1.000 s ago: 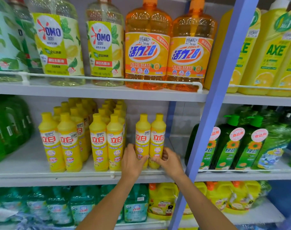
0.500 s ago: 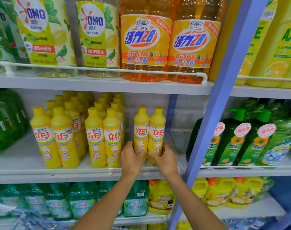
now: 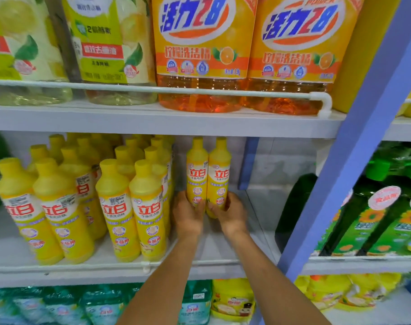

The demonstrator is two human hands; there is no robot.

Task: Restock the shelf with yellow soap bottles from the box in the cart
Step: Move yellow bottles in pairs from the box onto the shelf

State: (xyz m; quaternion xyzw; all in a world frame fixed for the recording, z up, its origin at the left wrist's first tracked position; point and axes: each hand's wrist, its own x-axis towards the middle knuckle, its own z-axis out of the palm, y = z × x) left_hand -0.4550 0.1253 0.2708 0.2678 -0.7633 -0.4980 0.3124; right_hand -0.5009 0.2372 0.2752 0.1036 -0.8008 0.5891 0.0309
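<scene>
Two yellow soap bottles stand upright side by side deep on the middle shelf [image 3: 223,254]. My left hand [image 3: 188,213] grips the base of the left bottle [image 3: 197,170]. My right hand [image 3: 230,213] grips the base of the right bottle [image 3: 219,172]. To their left stand several rows of the same yellow soap bottles [image 3: 115,198]. The box and the cart are out of view.
A white rail [image 3: 199,90] guards the upper shelf with large orange detergent bottles [image 3: 204,55]. A blue upright post [image 3: 354,148] bounds the bay on the right; green bottles [image 3: 375,219] stand beyond it. Bare shelf lies right of the held pair.
Both hands have pushed the two bottles further back on the shelf, and my head has moved closer to it.
</scene>
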